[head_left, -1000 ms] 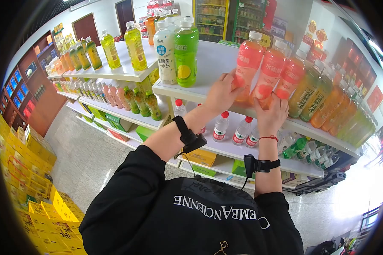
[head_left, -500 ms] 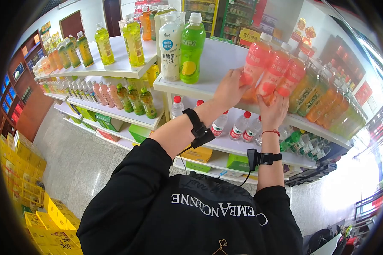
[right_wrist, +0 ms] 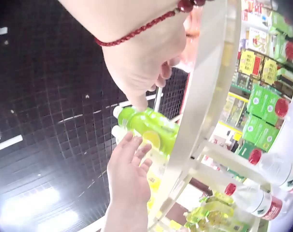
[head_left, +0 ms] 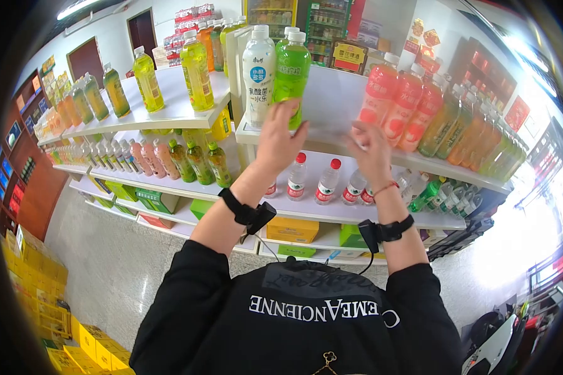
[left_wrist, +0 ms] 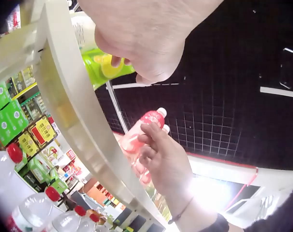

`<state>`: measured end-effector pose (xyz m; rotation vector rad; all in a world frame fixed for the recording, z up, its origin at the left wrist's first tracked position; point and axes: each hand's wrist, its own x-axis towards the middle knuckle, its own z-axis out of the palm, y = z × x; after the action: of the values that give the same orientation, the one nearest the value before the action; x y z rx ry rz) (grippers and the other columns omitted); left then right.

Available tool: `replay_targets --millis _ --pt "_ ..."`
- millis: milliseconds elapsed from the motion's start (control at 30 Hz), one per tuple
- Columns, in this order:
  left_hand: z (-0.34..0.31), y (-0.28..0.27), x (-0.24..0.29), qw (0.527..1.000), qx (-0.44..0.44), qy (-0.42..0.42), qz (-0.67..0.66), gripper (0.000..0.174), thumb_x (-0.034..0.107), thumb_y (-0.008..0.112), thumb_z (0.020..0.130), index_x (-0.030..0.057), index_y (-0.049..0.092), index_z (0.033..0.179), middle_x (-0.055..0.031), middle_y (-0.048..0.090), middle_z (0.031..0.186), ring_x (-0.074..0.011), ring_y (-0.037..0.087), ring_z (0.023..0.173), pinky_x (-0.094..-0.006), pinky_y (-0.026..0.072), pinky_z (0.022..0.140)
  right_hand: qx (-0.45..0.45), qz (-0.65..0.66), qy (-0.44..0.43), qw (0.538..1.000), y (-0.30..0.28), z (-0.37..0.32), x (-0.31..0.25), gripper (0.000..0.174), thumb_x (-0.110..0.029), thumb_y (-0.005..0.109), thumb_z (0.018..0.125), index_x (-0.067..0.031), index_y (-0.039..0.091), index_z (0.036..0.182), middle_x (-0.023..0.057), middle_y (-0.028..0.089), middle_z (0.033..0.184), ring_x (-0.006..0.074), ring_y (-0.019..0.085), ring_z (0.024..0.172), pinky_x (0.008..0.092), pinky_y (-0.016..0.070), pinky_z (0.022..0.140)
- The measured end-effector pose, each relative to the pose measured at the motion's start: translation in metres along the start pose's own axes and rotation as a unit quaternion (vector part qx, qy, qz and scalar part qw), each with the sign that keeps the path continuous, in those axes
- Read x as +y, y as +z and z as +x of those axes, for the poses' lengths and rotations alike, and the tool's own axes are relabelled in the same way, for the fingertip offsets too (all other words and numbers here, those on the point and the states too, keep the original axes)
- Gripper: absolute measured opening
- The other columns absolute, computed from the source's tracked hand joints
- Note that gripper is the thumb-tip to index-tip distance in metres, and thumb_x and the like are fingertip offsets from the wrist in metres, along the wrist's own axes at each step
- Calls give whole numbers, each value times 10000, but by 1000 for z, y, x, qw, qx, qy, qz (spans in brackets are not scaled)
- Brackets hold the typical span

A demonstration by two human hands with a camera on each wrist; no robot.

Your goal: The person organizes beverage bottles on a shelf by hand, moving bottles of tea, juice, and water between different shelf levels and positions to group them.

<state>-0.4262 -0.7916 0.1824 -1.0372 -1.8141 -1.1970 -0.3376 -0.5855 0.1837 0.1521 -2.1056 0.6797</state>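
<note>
My left hand (head_left: 280,139) is raised in front of a green bottle (head_left: 292,69) with a lemon picture, its fingertips overlapping the lower part of the label. Beside that bottle stands a white bottle (head_left: 258,81) with a blue circle. My right hand (head_left: 371,153) is slightly blurred at the shelf edge, fingers loosely bent and holding nothing, just left of the front of a pink peach-drink bottle (head_left: 377,90). In the right wrist view the left hand (right_wrist: 129,174) shows relaxed fingers close to the green bottle (right_wrist: 151,128). Three pink bottles stand together in a row.
Green tea and orange bottles (head_left: 441,131) continue the row on the white top shelf (head_left: 334,106). Red-capped water bottles (head_left: 327,182) stand on the shelf below. Another shelf unit (head_left: 169,100) with yellow-green bottles adjoins at left; yellow cartons (head_left: 37,275) are stacked on the floor.
Both hands have let go of the pink bottles. The left hand has moved left to the green bottle; the right has drawn back a little left of the pink ones. The head view has shifted.
</note>
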Motion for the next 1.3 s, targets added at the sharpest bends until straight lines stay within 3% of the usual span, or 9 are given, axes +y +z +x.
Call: replay_targets --millis 33,200,300,433,600,867,1000,1067,1300 --pt "0 -11 -1 999 26 -21 14 495 112 688 815 40 506 1269 -169 560 1126 -321 587 964 -406 491 824 -16 7 -32 999 16 6 -6 456 -261 790 775 -37 606 1127 84 603 966 169 553 745 302 480 661" --pt "1 -46 -12 997 51 -36 47 484 95 680 818 44 509 1268 -143 562 1117 -273 597 912 -371 500 799 -70 -74 33 994 90 39 -38 593 -406 774 761 -6 576 1152 144 605 1071 289 626 927 382 519 773" --pt "-2 -56 -17 997 20 -44 60 507 96 681 818 44 495 1288 -141 559 1131 -274 596 907 -372 503 800 -105 -80 109 985 102 52 -61 601 -442 759 762 14 571 1104 174 595 1131 343 611 1031 428 515 836" --pt "-11 -57 -16 996 -31 -63 53 537 99 674 825 38 468 1317 -158 552 1153 -288 603 927 -384 508 812 -100 -92 126 983 98 57 -67 588 -454 745 770 14 567 1078 196 594 1135 345 609 1048 429 514 843" --pt "-14 -46 -8 993 -67 -87 32 554 105 668 829 16 448 1329 -198 540 1189 -342 597 1009 -413 501 851 -116 -145 142 972 74 53 -54 569 -527 702 737 -32 634 1009 191 686 940 341 671 879 429 534 768" --pt "11 0 -10 998 -24 -10 64 673 112 654 834 -44 324 1400 -316 390 1366 -480 417 1241 -493 373 1040 -70 -177 171 967 26 37 -30 513 -528 673 765 -45 671 938 184 696 884 329 683 824 429 537 721" --pt "32 20 -8 997 1 -9 77 699 152 656 846 -14 306 1428 -312 346 1424 -484 374 1286 -483 351 1066 -69 -177 150 970 24 33 -17 479 -482 668 797 -53 646 1009 177 695 875 334 681 795 441 535 687" --pt "47 26 -7 991 35 40 124 729 149 666 830 0 294 1440 -316 332 1429 -484 356 1297 -505 337 1073 -53 -166 130 976 27 29 -13 483 -469 668 807 -53 628 1049 173 695 872 339 680 786 446 535 677" --pt "130 15 11 954 78 101 272 702 175 671 833 -18 335 1419 -276 384 1404 -445 399 1264 -501 346 1063 -22 -154 104 982 24 18 -8 549 -469 689 811 -59 550 1148 161 685 824 344 674 750 454 530 628"
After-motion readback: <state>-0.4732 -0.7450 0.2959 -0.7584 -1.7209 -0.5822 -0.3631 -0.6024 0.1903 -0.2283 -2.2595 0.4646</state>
